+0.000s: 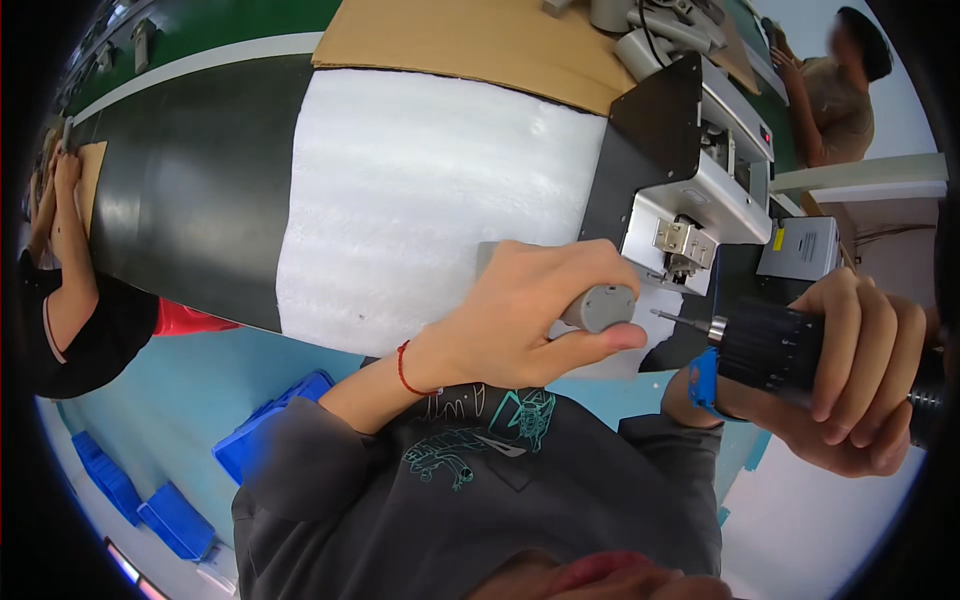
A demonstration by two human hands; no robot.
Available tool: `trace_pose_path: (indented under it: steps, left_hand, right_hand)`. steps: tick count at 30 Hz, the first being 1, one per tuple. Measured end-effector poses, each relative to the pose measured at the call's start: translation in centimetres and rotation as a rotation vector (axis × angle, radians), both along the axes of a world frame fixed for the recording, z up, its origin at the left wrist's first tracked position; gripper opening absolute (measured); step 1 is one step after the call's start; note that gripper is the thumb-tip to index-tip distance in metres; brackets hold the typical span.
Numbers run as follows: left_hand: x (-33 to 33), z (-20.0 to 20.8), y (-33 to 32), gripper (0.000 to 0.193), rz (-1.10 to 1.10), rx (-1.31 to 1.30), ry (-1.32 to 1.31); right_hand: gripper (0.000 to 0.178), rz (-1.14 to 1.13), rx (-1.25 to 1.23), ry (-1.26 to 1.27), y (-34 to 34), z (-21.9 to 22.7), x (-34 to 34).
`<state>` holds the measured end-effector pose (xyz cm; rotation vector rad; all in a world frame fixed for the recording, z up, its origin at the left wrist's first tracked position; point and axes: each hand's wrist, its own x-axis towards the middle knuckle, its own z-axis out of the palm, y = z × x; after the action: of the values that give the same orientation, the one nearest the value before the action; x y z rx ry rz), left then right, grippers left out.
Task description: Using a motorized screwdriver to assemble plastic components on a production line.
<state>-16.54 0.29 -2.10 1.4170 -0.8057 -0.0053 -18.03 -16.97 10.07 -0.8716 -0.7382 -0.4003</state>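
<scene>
My left hand (530,310) is closed around a grey cylindrical part (604,309), its round end face turned right toward the screwdriver. A bit of grey also shows behind the knuckles; whether it belongs to the same part I cannot tell. My right hand (865,365) grips a black electric screwdriver (768,345) held level. The thin bit (680,320) points left at the part's end, with a small gap between them. I cannot make out whether a screw sits on the tip. Under the left hand lies a white foam sheet (430,190).
A black and silver benchtop machine (725,200) stands just beyond my hands, right of the foam. Cardboard (450,45) and several grey parts (660,35) lie at the back. Co-workers sit at left (75,290) and far right (840,100). Blue bins (180,520) are on the floor.
</scene>
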Motion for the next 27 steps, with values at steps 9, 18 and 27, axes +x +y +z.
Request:
trace_pose_path:
  steps: [9,18,27]
  left_hand:
    - [-0.2,0.2,-0.5,0.027,0.043,-0.015,-0.067]
    - [-0.1,0.4,-0.7,0.028,0.046,-0.020,-0.080]
    - [0.0,0.1,-1.0,0.029,0.066,-0.017,-0.110]
  right_hand:
    - [0.015,-0.229,-0.030,0.188,-1.8,-1.9,-1.9]
    - [0.016,-0.191,-0.083,0.160,-0.7,-2.6,0.3]
    - [0.022,-0.161,-0.119,0.126,-1.2,-2.6,0.6]
